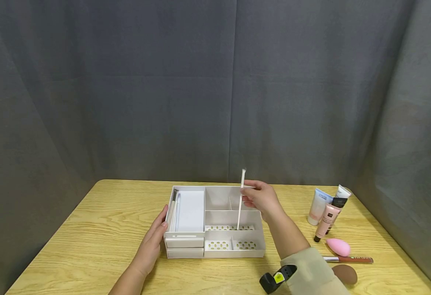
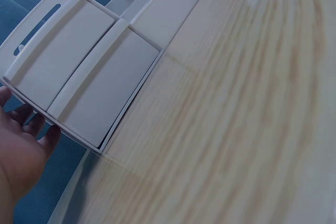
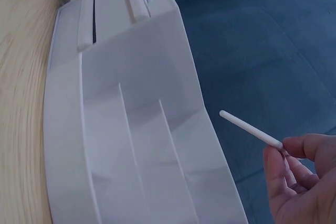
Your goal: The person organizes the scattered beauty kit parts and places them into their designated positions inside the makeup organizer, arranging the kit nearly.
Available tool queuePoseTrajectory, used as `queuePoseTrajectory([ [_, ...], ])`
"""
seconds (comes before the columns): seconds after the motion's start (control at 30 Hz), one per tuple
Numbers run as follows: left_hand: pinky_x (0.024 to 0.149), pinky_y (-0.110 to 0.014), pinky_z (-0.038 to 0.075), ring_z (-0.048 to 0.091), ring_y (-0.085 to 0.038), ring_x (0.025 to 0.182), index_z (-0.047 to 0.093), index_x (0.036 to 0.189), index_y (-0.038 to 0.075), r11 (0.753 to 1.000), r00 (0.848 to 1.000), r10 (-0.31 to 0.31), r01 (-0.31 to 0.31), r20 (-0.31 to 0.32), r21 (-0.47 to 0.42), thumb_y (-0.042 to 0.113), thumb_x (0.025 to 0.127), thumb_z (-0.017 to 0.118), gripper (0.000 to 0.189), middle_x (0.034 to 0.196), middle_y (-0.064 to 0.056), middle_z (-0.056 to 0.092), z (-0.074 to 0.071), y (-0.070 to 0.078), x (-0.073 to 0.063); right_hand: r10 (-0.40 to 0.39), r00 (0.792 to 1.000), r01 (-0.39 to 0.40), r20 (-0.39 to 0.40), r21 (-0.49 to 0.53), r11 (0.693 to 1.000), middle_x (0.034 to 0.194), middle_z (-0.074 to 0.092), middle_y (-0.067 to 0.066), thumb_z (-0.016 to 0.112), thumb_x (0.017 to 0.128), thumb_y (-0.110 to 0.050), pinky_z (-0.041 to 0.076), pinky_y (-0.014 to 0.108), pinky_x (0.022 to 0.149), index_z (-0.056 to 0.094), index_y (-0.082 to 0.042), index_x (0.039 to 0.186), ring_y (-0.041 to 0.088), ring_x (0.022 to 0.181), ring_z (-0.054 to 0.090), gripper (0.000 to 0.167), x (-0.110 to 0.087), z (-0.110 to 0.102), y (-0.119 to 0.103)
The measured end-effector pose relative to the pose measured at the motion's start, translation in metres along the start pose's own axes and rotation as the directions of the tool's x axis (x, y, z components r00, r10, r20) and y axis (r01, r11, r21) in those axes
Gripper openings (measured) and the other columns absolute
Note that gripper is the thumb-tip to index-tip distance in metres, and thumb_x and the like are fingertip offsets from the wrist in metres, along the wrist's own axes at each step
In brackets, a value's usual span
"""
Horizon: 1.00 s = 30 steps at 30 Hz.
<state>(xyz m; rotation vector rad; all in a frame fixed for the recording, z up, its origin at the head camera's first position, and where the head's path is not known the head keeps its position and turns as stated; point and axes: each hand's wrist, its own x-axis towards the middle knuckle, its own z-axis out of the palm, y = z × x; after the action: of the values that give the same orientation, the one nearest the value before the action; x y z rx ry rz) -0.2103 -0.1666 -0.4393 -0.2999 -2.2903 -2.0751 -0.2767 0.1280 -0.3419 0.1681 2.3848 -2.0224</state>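
A white desktop organizer (image 1: 234, 254) stands on the table, with two small drawers (image 1: 184, 242) at its lower left and several compartments at its right. My left hand (image 1: 149, 248) rests against its left side, fingertips along the edge in the left wrist view. Between thumb and fingers, my right hand (image 1: 265, 198) pinches a slim white makeup brush (image 1: 240, 207). The brush stands nearly upright over the right compartments, tip down, its small bristle end up. Other slim brushes (image 1: 173, 209) lie lengthwise in the organizer's upper left compartment.
To the right stand several cosmetic tubes, among them a pink tube (image 1: 327, 221) and a white-and-blue tube (image 1: 319, 206). Nearer lie a pink makeup sponge (image 1: 338, 247), a reddish-brown stick (image 1: 355, 259) and a brown sponge (image 1: 345, 274). Grey curtains (image 1: 200, 102) hang around the table.
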Motion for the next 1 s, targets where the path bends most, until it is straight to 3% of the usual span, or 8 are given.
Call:
queuePoseTrajectory([
  [0.2,0.123,-0.052,0.008,0.004,-0.033,0.153,0.016,0.158,0.013,1.0,1.0,0.003,-0.003,-0.002,0.015,0.035,0.107,0.03,0.058,0.166,-0.01,0.009,0.0,0.0,0.0,-0.021,1.0,0.02,0.016,0.023,1.0,0.084,0.066,0.007,0.063,0.09,-0.004,0.056,0.019,0.061,0.061,0.002,0.125,0.008,0.064,0.061,0.036,0.0,0.017,-0.006],
  [0.57,0.123,-0.053,0.008,0.004,-0.034,0.153,0.016,0.158,0.014,1.0,1.0,0.002,-0.002,-0.007,0.013,0.035,0.107,0.03,0.057,0.166,-0.01,0.01,0.0,0.001,0.0,-0.051,0.997,0.05,0.05,0.014,0.999,0.098,0.069,0.017,0.064,0.09,-0.005,0.06,0.027,0.068,0.065,-0.001,0.121,0.013,0.07,0.065,0.031,-0.002,0.054,-0.017],
  [0.8,0.124,-0.052,0.007,0.003,-0.034,0.153,0.016,0.158,0.013,1.0,1.0,0.001,-0.001,0.0,0.007,0.036,0.107,0.03,0.058,0.166,-0.01,0.009,0.0,0.0,0.0,-0.056,0.995,0.051,0.08,0.068,0.996,0.089,0.068,0.01,0.063,0.09,-0.003,0.057,0.023,0.061,0.064,0.002,0.12,0.011,0.065,0.062,0.031,0.0,0.076,-0.021],
  [0.9,0.123,-0.029,0.014,0.004,-0.032,0.153,0.016,0.158,0.015,1.0,1.0,-0.003,0.003,0.001,0.019,0.037,0.107,0.03,0.058,0.166,-0.009,0.01,0.0,0.0,0.0,-0.055,0.995,0.049,0.078,0.085,0.995,0.084,0.068,0.007,0.063,0.089,-0.002,0.056,0.022,0.059,0.063,0.003,0.12,0.01,0.062,0.061,0.031,0.0,0.086,-0.022],
  [1.0,0.11,-0.004,0.018,0.005,-0.03,0.154,0.017,0.158,0.016,1.0,1.0,-0.003,0.003,0.0,0.021,0.038,0.107,0.03,0.058,0.166,-0.008,0.01,-0.001,-0.001,0.001,-0.05,0.996,0.043,0.073,0.093,0.995,0.083,0.068,0.006,0.064,0.088,-0.002,0.056,0.021,0.058,0.064,0.003,0.119,0.009,0.061,0.061,0.032,0.0,0.097,-0.023],
])
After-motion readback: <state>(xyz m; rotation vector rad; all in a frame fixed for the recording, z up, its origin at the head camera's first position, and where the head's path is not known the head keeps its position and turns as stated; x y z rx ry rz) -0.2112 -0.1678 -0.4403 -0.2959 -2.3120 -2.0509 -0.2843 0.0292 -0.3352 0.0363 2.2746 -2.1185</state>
